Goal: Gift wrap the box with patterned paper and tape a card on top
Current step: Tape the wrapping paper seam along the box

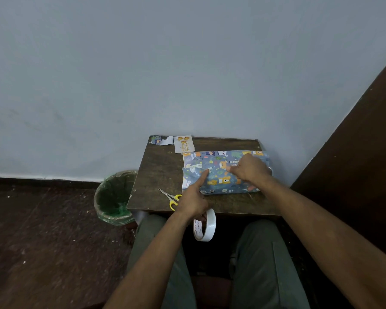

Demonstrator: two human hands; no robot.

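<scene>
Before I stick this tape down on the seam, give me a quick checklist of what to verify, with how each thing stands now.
1. Paper covers the box top: ok, patterned paper lies across it.
2. Seam held down: ok, left hand index finger presses the paper, right hand rests on top.
3. Tape roll at hand: ok, it hangs from the left hand's lower fingers.
4. Tape strip pulled and lined up: cannot tell, no strip is visible.
5. Scissors within reach: ok, on the table beside the left hand.
6. Card ready: ok, at the table's far edge, not yet attached.
</scene>
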